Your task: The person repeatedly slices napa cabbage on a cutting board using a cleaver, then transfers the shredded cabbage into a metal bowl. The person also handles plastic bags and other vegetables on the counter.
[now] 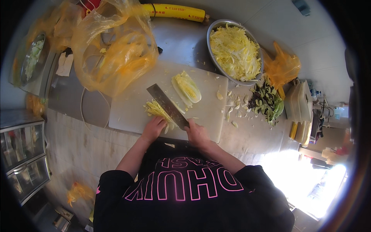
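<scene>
My right hand (196, 134) is closed round the handle of a cleaver (167, 106), whose broad blade slants up and left across the white cutting board (131, 108). Against the blade's left side lies a pile of cut napa cabbage (155, 108). My left hand (154, 127) rests on the near end of that pile, fingers bent and pressed on it. Beyond the blade, to its right, a halved napa cabbage (186, 88) lies cut side up on the board, touched by neither hand. Small cabbage scraps are scattered over the board.
A steel bowl (209, 42) heaped with shredded cabbage stands at the back right. Garlic cloves (238, 113) and leafy greens (267, 101) lie right of the board. A thin orange plastic bag (116, 50) overlaps the board's far left; a yellow wrap roll (177, 12) lies behind.
</scene>
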Action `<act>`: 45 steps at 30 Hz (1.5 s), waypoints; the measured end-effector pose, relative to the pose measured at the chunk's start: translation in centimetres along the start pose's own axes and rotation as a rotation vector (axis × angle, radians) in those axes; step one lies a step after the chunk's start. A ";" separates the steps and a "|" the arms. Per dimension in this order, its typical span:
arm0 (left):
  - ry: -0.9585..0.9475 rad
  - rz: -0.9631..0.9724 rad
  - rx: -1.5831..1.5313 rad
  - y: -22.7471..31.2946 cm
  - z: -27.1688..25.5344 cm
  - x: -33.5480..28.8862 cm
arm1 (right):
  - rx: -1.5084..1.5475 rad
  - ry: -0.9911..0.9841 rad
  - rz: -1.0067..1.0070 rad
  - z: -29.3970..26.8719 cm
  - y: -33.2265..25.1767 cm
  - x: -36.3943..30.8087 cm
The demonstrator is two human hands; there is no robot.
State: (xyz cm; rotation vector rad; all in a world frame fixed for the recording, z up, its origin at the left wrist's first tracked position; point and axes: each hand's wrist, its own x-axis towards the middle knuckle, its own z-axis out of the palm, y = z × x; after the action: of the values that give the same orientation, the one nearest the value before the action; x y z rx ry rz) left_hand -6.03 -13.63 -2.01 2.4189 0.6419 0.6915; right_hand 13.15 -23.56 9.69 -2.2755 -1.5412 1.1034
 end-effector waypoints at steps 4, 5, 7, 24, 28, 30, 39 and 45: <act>-0.091 -0.047 -0.002 0.4 0.5 3.9 | 0.043 0.295 -0.040 -3.0 2.8 -0.9; -0.087 -0.058 -0.016 0.7 0.0 4.3 | 0.041 0.340 -0.036 -3.9 3.4 -1.3; -0.081 -0.076 -0.037 1.3 -1.8 5.2 | 0.040 0.436 -0.029 -5.4 4.7 -1.9; -0.941 0.574 0.474 -2.3 2.5 22.7 | 0.202 0.431 0.420 -2.8 5.8 -4.6; -0.792 0.436 0.439 -1.9 2.6 20.0 | 0.279 0.370 0.487 -2.7 3.6 -4.0; -0.673 0.331 0.460 -1.5 3.2 18.0 | 0.281 0.355 0.474 -3.0 2.6 -3.5; -0.563 0.121 0.434 0.3 4.4 16.9 | 0.144 0.341 0.436 -2.7 0.0 -2.0; -0.558 0.087 0.431 0.4 4.6 17.0 | 0.080 0.305 0.442 -1.5 1.3 -0.4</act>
State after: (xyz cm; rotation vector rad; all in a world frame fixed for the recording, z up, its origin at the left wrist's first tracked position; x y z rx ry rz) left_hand 9.65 -6.01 0.53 2.8630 0.4848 -0.1274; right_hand 15.00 -24.17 10.25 -2.6469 -0.8919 0.8277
